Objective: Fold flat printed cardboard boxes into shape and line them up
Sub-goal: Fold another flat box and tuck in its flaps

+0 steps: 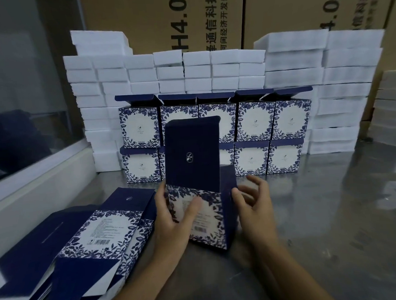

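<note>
1. A navy-and-white floral printed cardboard box point(204, 208), partly opened into shape, stands upright on the grey metal worktop point(331, 212), its lower edge touching the surface near the front centre
2. Its long navy lid flap point(188, 154) with a small pale emblem rises straight up from the top of the box
3. The left hand point(172, 216) has its grip closed on the box: the thumb lies across the white printed front panel and the fingers wrap the left edge
4. The right hand point(254, 204) is beside the box's right navy side with fingers spread and curled; its grip is open, the thumb tip just at the box's edge
5. A pile of flat navy-and-floral cardboard blanks point(87, 240) lies on the worktop to the left of the held box, just beside the left forearm
6. Behind, folded floral boxes point(253, 138) stand in two stacked rows, lids raised on the upper row
7. White foam blocks point(211, 70) are stacked behind and to both sides of those rows
8. Large brown corrugated cartons point(209, 17) with dark printed characters stand at the very back
</note>
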